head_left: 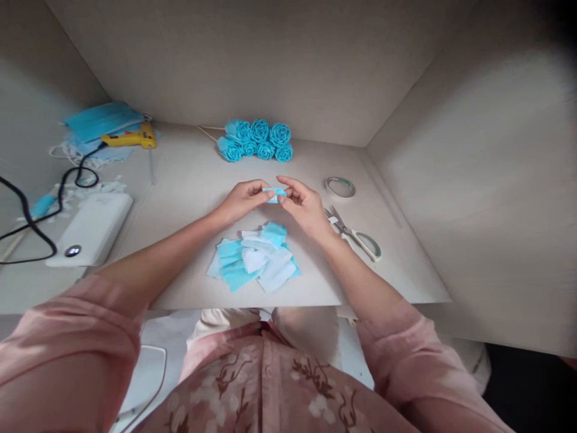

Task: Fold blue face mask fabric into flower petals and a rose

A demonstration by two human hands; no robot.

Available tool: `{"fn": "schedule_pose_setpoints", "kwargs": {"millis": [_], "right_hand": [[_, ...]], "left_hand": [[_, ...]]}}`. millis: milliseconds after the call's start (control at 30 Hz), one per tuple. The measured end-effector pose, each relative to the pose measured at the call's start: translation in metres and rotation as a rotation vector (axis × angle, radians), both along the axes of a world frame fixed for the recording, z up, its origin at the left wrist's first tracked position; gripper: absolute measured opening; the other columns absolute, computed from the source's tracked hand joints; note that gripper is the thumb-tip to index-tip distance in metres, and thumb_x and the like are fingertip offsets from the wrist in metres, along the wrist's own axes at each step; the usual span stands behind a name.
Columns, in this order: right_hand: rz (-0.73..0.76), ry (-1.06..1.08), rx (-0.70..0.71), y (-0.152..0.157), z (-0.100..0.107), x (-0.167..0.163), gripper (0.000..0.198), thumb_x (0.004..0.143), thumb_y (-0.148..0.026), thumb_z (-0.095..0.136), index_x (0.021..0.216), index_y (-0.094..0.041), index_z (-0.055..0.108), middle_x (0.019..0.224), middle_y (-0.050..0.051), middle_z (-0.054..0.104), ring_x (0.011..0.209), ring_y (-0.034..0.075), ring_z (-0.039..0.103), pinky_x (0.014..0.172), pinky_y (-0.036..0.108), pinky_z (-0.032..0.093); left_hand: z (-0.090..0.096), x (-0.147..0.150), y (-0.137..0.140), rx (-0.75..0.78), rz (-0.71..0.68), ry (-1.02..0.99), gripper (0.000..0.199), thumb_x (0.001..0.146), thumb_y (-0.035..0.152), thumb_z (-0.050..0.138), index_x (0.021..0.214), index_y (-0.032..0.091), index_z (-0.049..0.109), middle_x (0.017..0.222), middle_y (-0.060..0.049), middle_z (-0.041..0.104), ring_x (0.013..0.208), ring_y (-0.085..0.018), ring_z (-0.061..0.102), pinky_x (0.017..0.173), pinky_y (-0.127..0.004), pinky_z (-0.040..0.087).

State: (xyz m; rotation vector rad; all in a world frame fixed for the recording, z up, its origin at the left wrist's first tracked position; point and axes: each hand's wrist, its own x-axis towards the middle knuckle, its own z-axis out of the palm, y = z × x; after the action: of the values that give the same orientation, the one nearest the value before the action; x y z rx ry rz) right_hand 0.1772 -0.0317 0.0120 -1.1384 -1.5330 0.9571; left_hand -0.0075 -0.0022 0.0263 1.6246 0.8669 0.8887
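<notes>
Above the middle of the table, my left hand (247, 199) and my right hand (302, 204) both hold one small piece of blue mask fabric (274, 193). The left thumb and fingers pinch its left side. On its right side, the right thumb presses while the index finger sticks out above. Nearer my body lies a loose pile of cut blue and white mask fabric pieces (256, 258). Behind my hands, several blue fabric roses (259, 141) lie bunched, with thin sticks pointing left.
Scissors (354, 233) and a tape roll (340, 187) lie to the right. On the left are a yellow hot glue gun (130, 138) with a black cord, blue face masks (101, 120), white scraps and a white power bank (92, 228). Panels wall the table's back and sides.
</notes>
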Motion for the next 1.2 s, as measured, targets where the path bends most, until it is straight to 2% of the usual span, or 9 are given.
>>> {"fn": "schedule_pose_setpoints", "kwargs": {"millis": [200, 333, 433, 533, 700, 833, 933, 1067, 1200], "right_hand": [[-0.037, -0.077, 0.059, -0.002, -0.001, -0.004, 0.048, 0.08, -0.033, 0.067, 0.126, -0.021, 0.066, 0.086, 0.0, 0.067, 0.079, 0.015, 0.06, 0.084, 0.032, 0.051], [-0.038, -0.097, 0.067, 0.001, -0.005, -0.003, 0.05, 0.08, -0.033, 0.068, 0.128, -0.021, 0.065, 0.09, 0.001, 0.069, 0.081, 0.015, 0.062, 0.085, 0.033, 0.053], [0.012, -0.032, 0.028, 0.004, -0.007, 0.001, 0.053, 0.08, -0.038, 0.069, 0.13, -0.022, 0.065, 0.094, 0.003, 0.07, 0.083, 0.015, 0.063, 0.083, 0.032, 0.053], [0.077, 0.072, -0.031, 0.006, -0.007, 0.006, 0.055, 0.08, -0.042, 0.07, 0.131, -0.022, 0.065, 0.095, 0.003, 0.072, 0.086, 0.016, 0.066, 0.088, 0.034, 0.054], [0.066, 0.187, -0.054, 0.002, -0.003, 0.007, 0.049, 0.084, -0.047, 0.069, 0.126, -0.023, 0.068, 0.104, 0.005, 0.073, 0.095, 0.017, 0.066, 0.097, 0.038, 0.053], [0.046, 0.128, 0.001, 0.002, -0.004, 0.004, 0.051, 0.078, -0.045, 0.076, 0.123, -0.022, 0.07, 0.094, 0.002, 0.07, 0.088, 0.015, 0.063, 0.089, 0.033, 0.052], [0.01, 0.11, 0.018, 0.004, -0.005, 0.004, 0.048, 0.079, -0.041, 0.074, 0.122, -0.021, 0.07, 0.089, 0.0, 0.067, 0.084, 0.014, 0.061, 0.085, 0.03, 0.051], [0.015, 0.111, 0.01, 0.003, -0.003, 0.004, 0.046, 0.078, -0.038, 0.073, 0.121, -0.021, 0.07, 0.088, 0.0, 0.065, 0.082, 0.013, 0.06, 0.084, 0.03, 0.051], [0.019, 0.104, 0.011, 0.0, -0.001, 0.003, 0.042, 0.082, -0.043, 0.069, 0.119, -0.023, 0.071, 0.093, 0.002, 0.068, 0.088, 0.015, 0.061, 0.087, 0.032, 0.051]], "left_hand": [[-0.009, 0.003, 0.0, 0.076, 0.062, 0.065, 0.034, 0.068, 0.046, 0.071, 0.074, 0.015, 0.06, 0.069, 0.003, 0.053, 0.063, -0.009, 0.04, 0.06, -0.023, 0.031], [-0.014, 0.002, 0.004, 0.054, 0.072, 0.048, 0.033, 0.067, 0.045, 0.071, 0.074, 0.015, 0.061, 0.068, 0.002, 0.055, 0.064, -0.009, 0.042, 0.059, -0.023, 0.03], [-0.012, 0.001, 0.004, -0.004, 0.052, -0.002, 0.032, 0.067, 0.044, 0.072, 0.075, 0.015, 0.061, 0.066, 0.003, 0.054, 0.062, -0.009, 0.043, 0.059, -0.023, 0.031], [-0.008, 0.0, 0.002, -0.057, 0.054, -0.023, 0.031, 0.067, 0.044, 0.071, 0.076, 0.016, 0.061, 0.062, 0.003, 0.052, 0.058, -0.009, 0.041, 0.056, -0.024, 0.029], [-0.008, 0.001, -0.001, -0.059, 0.045, -0.041, 0.032, 0.067, 0.044, 0.073, 0.074, 0.016, 0.059, 0.061, 0.004, 0.05, 0.058, -0.009, 0.04, 0.056, -0.024, 0.028], [-0.01, 0.003, -0.002, -0.018, -0.001, -0.044, 0.036, 0.067, 0.046, 0.075, 0.074, 0.015, 0.059, 0.067, 0.003, 0.053, 0.062, -0.009, 0.044, 0.061, -0.024, 0.033], [-0.007, 0.003, -0.003, 0.006, -0.016, -0.059, 0.035, 0.073, 0.048, 0.072, 0.081, 0.015, 0.062, 0.07, 0.002, 0.056, 0.064, -0.01, 0.047, 0.062, -0.024, 0.036], [-0.006, 0.001, -0.002, 0.021, -0.001, -0.062, 0.032, 0.075, 0.047, 0.07, 0.079, 0.016, 0.061, 0.067, 0.002, 0.056, 0.061, -0.01, 0.045, 0.061, -0.024, 0.037], [-0.009, 0.001, -0.001, 0.04, 0.026, -0.048, 0.029, 0.074, 0.044, 0.07, 0.074, 0.016, 0.061, 0.066, 0.002, 0.055, 0.06, -0.01, 0.045, 0.061, -0.024, 0.037]]}}
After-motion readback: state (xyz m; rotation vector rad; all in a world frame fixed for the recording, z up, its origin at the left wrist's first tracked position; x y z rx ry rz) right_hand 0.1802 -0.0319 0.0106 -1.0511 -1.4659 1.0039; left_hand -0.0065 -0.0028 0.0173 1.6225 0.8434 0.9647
